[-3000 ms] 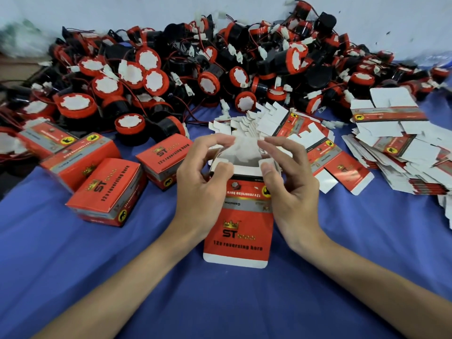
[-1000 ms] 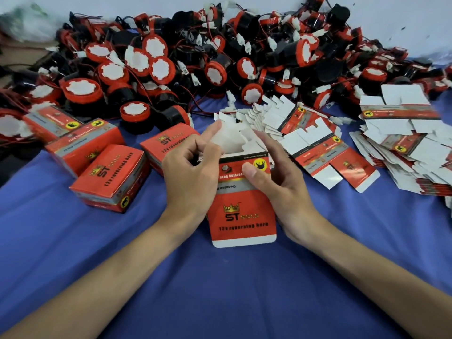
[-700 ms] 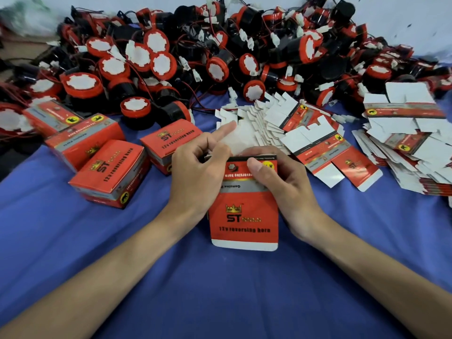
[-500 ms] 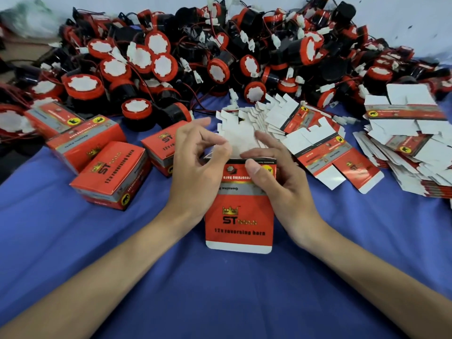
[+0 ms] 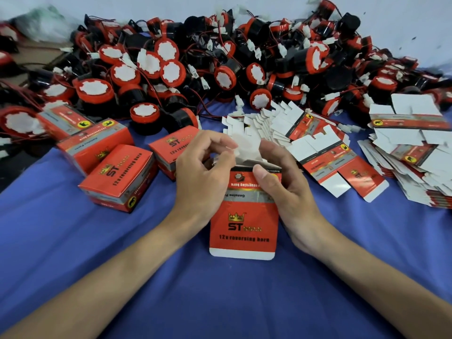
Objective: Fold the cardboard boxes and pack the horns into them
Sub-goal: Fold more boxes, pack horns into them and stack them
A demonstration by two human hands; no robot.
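Now, grip: the left hand [image 5: 200, 174] pinches a small white flap at the far, open end of the box [image 5: 243, 226], fingers curled. The right hand [image 5: 281, 189] is wrapped round the box's right side, thumb pressed on the red front panel just under the opening.
Box position: in front of the person at the middle of the bench [image 5: 73, 277], near end low by the blue cloth, far end raised between the two hands.
Long axis: it runs away from the person, near to far. The rounded white-edged end points back at the person; the open end with its white flaps [image 5: 247, 145] points toward the horn pile.
Printed face: red side up, logo readable from the person's side.
Step in hand: by my judgement, tucking the end flaps to close one end of the carton.
Doing it well: keep the right thumb steady so the tube stays square, fold the small side flaps in first, then bring the large flap over and seat its tab without creasing.
Nearby: folded boxes [image 5: 117, 177] lie to the left, flat blanks [image 5: 327, 152] fan out to the right.
Beyond: loose horns [image 5: 171, 69] are heaped along the back of the bench, none yet in this box as far as can be seen.
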